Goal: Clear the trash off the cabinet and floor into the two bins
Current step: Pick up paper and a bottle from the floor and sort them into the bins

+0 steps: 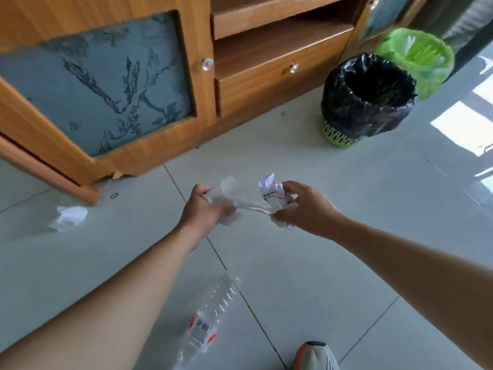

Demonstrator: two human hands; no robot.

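My left hand (201, 209) is closed on a crumpled clear plastic cup and white wrapper (226, 192). My right hand (301, 206) grips a ball of crumpled white paper with red and black marks (273, 194). Both hands hover close together above the floor, and a strip of white material runs between them. A bin with a black liner (366, 100) stands at the right by the cabinet, with a green-lined bin (418, 57) just behind it. On the tiles lie a crumpled white tissue (70, 216) at the left and an empty clear plastic bottle (210, 313) near my feet.
A wooden cabinet (202, 28) with a grey patterned door panel, a shelf and a drawer fills the top of the view. Its foot stands at the left near the tissue. My shoe (317, 355) shows at the bottom edge. Pale floor tiles (346, 236) spread towards the bins.
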